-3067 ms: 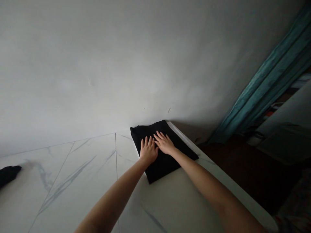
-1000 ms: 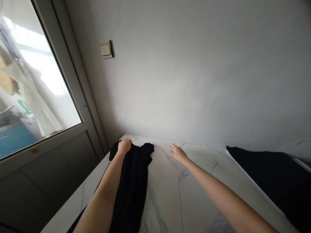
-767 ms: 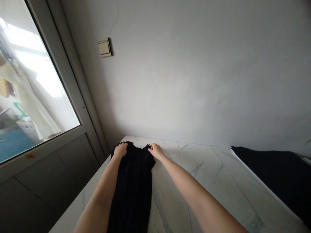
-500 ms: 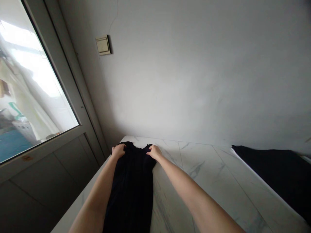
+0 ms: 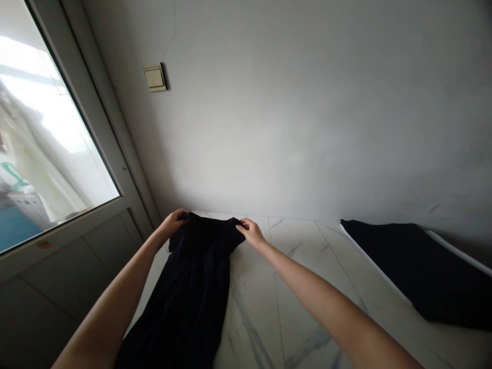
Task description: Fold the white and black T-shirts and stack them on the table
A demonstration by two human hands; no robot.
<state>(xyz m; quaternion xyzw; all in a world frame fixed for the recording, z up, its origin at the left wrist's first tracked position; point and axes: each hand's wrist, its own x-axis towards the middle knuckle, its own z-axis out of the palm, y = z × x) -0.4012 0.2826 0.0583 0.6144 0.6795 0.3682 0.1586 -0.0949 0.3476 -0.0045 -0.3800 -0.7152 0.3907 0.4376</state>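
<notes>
A long black dress [image 5: 192, 292] with short sleeves stretches from the far end of the marble-patterned table [image 5: 253, 287] toward me. My left hand [image 5: 172, 224] pinches its upper left shoulder. At the upper right shoulder, my right hand [image 5: 250, 233] grips the cloth between thumb and fingers. The top edge is drawn fairly straight between both hands and looks slightly raised from the surface. Lower down, the fabric runs out of view at the bottom, with soft wrinkles along it.
Another black cloth [image 5: 411, 271] lies at the table's right side, over a white edge. A grey wall [image 5: 292, 113] rises behind the table, with a light switch [image 5: 155, 77] on it. On the left stands a framed door [image 5: 77, 241] with a glass pane.
Both hands have moved slightly apart and lifted the dress's shoulders, pulling the neckline from a curve to nearly straight. The view has turned a little to the right.
</notes>
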